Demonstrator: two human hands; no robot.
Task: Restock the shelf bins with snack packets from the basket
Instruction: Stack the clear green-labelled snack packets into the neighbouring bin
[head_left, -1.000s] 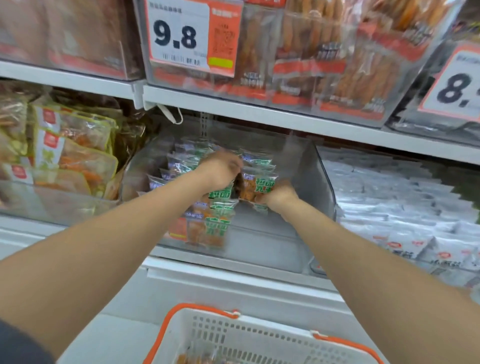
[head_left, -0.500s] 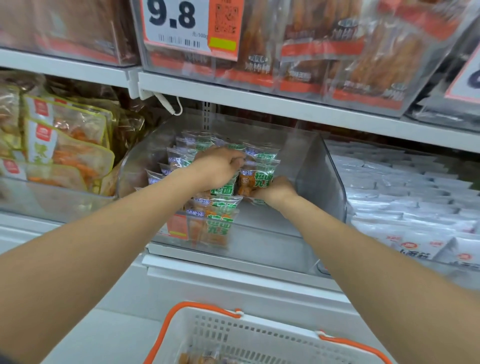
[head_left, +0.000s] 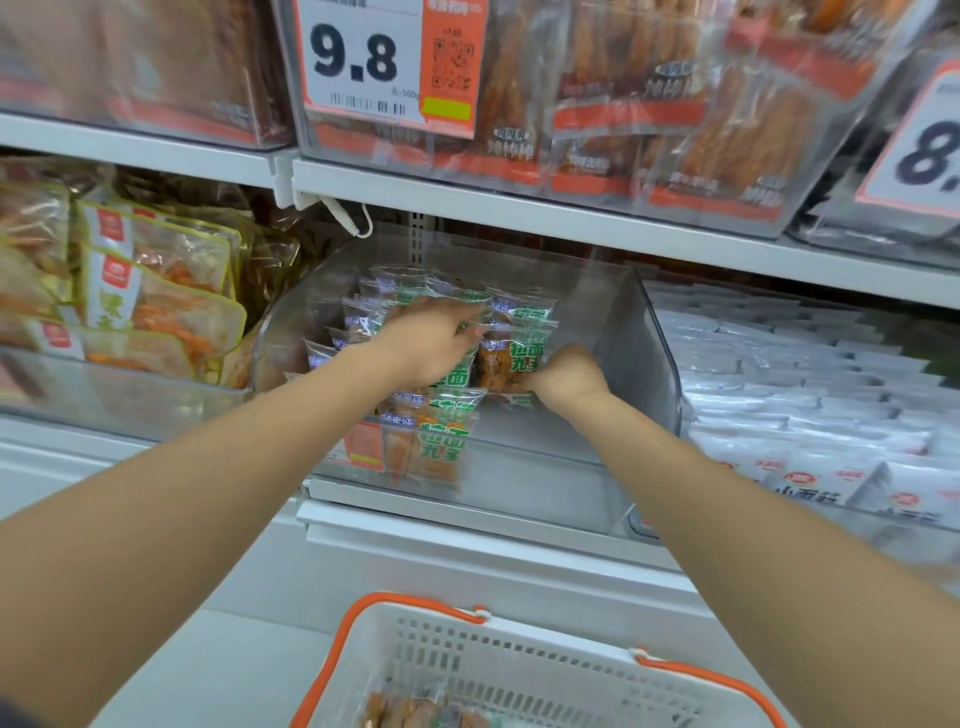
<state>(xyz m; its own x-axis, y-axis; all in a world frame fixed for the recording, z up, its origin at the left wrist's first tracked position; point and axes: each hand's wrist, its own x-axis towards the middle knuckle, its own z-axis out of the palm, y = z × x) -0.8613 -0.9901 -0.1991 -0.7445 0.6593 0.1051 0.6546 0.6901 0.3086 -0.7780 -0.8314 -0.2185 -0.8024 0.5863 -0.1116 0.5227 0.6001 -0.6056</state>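
2 hands: left hand (head_left: 431, 343), right hand (head_left: 569, 376). 1 basket (head_left: 519, 657). 2 price tags (head_left: 363, 57). 3 clear lower-shelf bins (head_left: 644, 353). Green-label packets (head_left: 511, 353) overlap, count unclear.

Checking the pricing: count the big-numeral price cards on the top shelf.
2. The 9.8 price card hangs at upper centre; the cut-off price card, starting with 8, sits at the right edge. Others may lie outside the frame.

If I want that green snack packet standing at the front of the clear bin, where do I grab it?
Pinch the flat sealed top edge of the green snack packet, coming down from above. It stands upright behind the front wall of the clear bin, so its top is likely the only part free to reach.
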